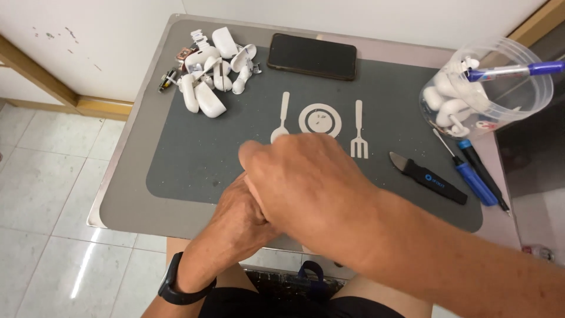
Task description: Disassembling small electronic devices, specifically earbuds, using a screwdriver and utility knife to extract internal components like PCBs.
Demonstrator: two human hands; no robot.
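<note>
From the head camera, the right hand (306, 188) lies over the left hand (241, 221), both pressed together at the near edge of the grey mat (194, 159) on the small surface (120, 200). The fingers of both curl inward, but whatever sits between them is hidden, so I cannot tell what, if anything, they grip or how tightly closed they are. A black band (176, 285) wraps the left wrist.

The nearest loose things are well apart from the hands: a black-handled prying tool (428, 176) and two screwdrivers (474, 176) to the right, a clear tub (488, 88) of white earphone parts with a pen (512, 70) across it, a heap of opened white earphone cases (206, 70) at the far left, and a dark phone (312, 56).

The hands work right at the edge, over the lap, so a small part slipping free would likely drop to the tiled floor (53, 194). A hard twist could also swing the right forearm into the tools.
</note>
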